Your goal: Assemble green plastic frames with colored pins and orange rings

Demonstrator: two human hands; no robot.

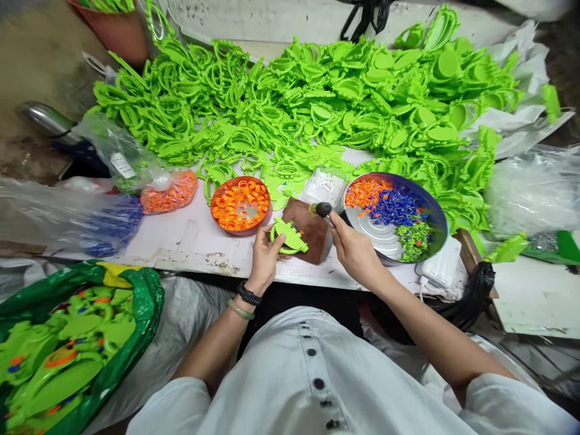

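My left hand grips a bright green plastic piece between thumb and fingers, over the near edge of a brown block. Small blue and orange bits show along the piece's right side. In my right hand is a small mallet with a black end and a yellowish end, held above the block's right part. An orange round tin of orange rings stands left of the block. To the right, a blue round tin holds separate heaps of tiny orange, blue and green parts.
A large heap of green plastic parts covers the back of the table. Behind the block lies a clear box of white pieces. A green bag of assembled pieces stands lower left. Plastic bags of small parts lie left; a white adapter sits right.
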